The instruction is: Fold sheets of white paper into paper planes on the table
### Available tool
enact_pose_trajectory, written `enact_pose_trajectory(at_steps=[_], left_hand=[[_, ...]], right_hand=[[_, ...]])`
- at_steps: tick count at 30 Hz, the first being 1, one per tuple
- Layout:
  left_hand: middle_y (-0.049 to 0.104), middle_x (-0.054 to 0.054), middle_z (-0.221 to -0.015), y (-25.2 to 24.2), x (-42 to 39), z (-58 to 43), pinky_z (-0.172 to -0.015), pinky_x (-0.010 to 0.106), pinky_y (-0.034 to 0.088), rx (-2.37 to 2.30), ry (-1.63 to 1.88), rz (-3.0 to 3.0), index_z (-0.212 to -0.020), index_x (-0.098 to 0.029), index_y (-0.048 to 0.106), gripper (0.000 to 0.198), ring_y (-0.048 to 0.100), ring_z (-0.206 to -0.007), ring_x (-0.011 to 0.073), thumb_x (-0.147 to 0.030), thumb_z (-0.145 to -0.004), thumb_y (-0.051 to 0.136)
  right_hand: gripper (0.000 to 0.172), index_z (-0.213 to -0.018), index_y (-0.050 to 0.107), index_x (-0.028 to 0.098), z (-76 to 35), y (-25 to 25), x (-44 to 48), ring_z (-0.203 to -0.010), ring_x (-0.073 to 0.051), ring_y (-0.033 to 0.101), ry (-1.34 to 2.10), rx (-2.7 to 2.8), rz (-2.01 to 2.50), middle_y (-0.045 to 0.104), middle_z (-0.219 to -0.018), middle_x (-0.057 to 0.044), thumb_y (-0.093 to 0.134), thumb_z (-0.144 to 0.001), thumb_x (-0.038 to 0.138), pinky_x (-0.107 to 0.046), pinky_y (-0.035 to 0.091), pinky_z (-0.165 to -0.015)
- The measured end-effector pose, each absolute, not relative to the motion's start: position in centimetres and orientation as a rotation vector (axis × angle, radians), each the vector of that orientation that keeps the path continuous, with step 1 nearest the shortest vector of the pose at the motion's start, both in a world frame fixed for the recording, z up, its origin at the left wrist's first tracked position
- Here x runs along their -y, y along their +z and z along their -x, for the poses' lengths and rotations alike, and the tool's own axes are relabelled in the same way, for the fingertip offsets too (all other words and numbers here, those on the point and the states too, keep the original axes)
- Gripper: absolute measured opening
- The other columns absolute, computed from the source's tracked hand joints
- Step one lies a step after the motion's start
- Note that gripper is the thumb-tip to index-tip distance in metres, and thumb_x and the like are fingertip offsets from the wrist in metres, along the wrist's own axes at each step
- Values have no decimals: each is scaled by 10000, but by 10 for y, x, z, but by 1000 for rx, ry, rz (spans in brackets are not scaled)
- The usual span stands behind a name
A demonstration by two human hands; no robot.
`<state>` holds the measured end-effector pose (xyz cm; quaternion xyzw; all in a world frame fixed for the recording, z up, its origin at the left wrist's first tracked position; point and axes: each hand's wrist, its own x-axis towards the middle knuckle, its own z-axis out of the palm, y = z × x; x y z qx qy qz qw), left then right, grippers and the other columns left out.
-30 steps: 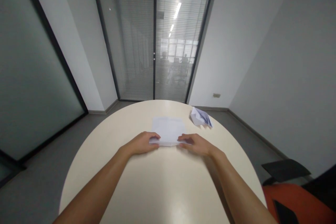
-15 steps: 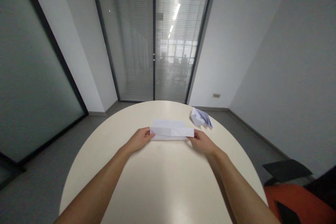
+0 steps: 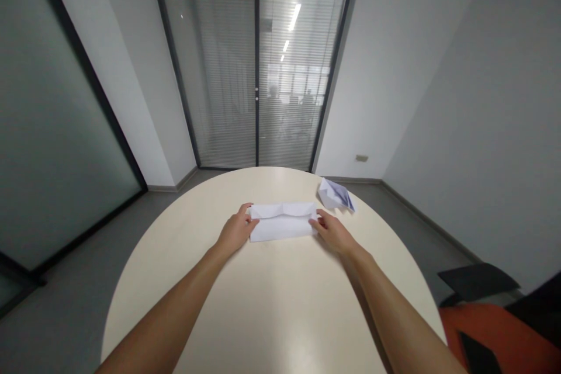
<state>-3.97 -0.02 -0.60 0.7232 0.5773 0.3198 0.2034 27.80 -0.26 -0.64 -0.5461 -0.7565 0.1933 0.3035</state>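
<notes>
A folded sheet of white paper [image 3: 280, 228] lies on the round table, its long side running left to right, with a creased flap along its far edge. My left hand [image 3: 236, 229] pinches the paper's left end, thumb on top and fingers at the far corner. At the right end, my right hand [image 3: 333, 230] grips the paper between thumb and fingers. Just beyond my right hand sits a second, crumpled-looking folded paper [image 3: 335, 195], untouched.
The cream round table [image 3: 272, 298] spreads out under my forearms. A red chair [image 3: 495, 333] with black armrests stands at the lower right. Past the table are glass panels with blinds [image 3: 228, 87] and a white wall [image 3: 394, 70].
The raised flap has tipped away from me to the far edge, exposing more of the near face. Both hands still hold the ends, and the paper's near edge has shifted slightly toward me.
</notes>
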Motion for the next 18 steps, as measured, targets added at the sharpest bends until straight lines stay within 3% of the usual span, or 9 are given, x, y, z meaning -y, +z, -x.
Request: enact_pose_trajectory(at_steps=[3, 6, 12, 18], left_hand=[[746, 77, -968, -6, 2, 39, -757, 276, 452, -1693, 830, -2032, -1459, -162, 359, 598, 685, -868, 209, -286, -914, 573], [737, 71, -985, -6, 3, 38, -755, 270, 448, -1759, 788, -2076, -1444, -174, 396, 578, 679, -878, 205, -292, -909, 582], [730, 10, -841, -1, 7, 37, -611, 250, 373, -1859, 640, -2123, -1086, -258, 673, 219, 663, -768, 179, -317, -918, 546], [719, 30, -819, 2, 8, 37, -582, 262, 329, -1994, 573, -2178, -852, -230, 669, 260, 652, -734, 186, -380, -951, 481]], right_hand=[[436, -1267, 519, 163, -277, -9, 2, -740, -188, 617, 545, 1965, 1463, 699, -849, -50, 493, -935, 444, -277, 431, -662], [541, -1392, 442, 165, -277, -12, 1, -779, -198, 637, 572, 1936, 1487, 701, -912, -69, 517, -925, 428, -289, 462, -683], [693, -1488, 361, 222, -280, -15, 0, -819, -200, 665, 678, 1927, 1518, 694, -1051, -94, 625, -866, 376, -308, 503, -729], [663, -1448, 439, 239, -277, -3, 8, -808, -197, 667, 684, 1983, 1524, 717, -1011, -82, 673, -840, 367, -288, 492, -721]])
